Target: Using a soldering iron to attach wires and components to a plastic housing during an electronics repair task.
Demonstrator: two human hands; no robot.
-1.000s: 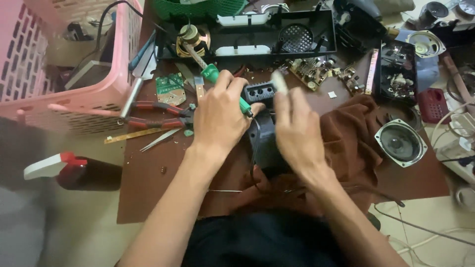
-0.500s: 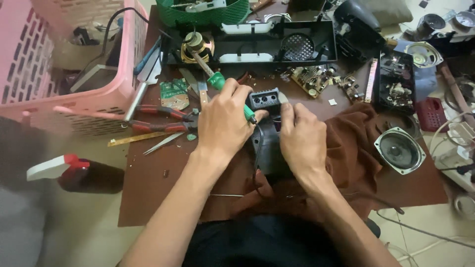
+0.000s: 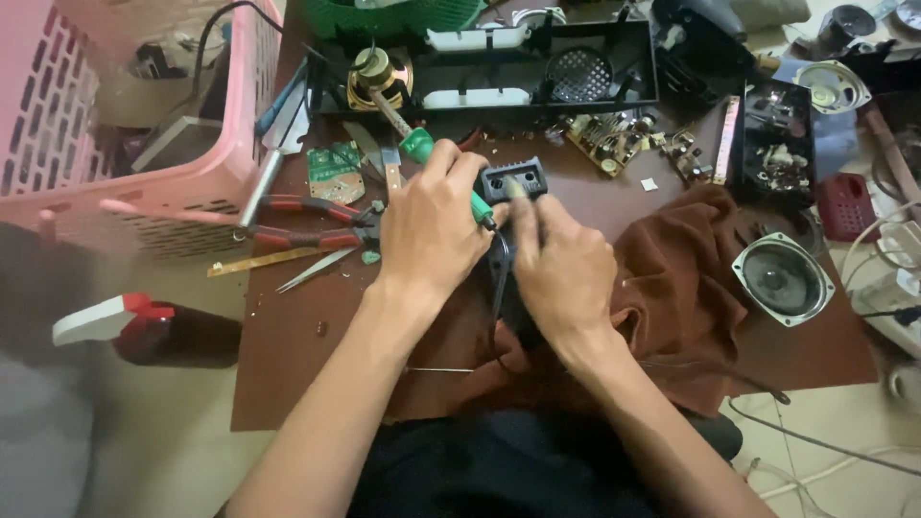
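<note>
I see the brown bench; a pink slatted plastic basket lies at ten o'clock, a rumpled brown cloth at three. At centre, my right hand grips the small black plastic housing, fingers wrapped round it. My left hand, fingers closed, holds the green-handled screwdriver against it.

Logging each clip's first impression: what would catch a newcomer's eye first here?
At centre, the left hand grips a green-handled screwdriver while the right hand steadies a small black plastic part over a brown cloth. A big pink basket fills the upper left, and a round speaker lies at right on the cluttered brown table.
</note>
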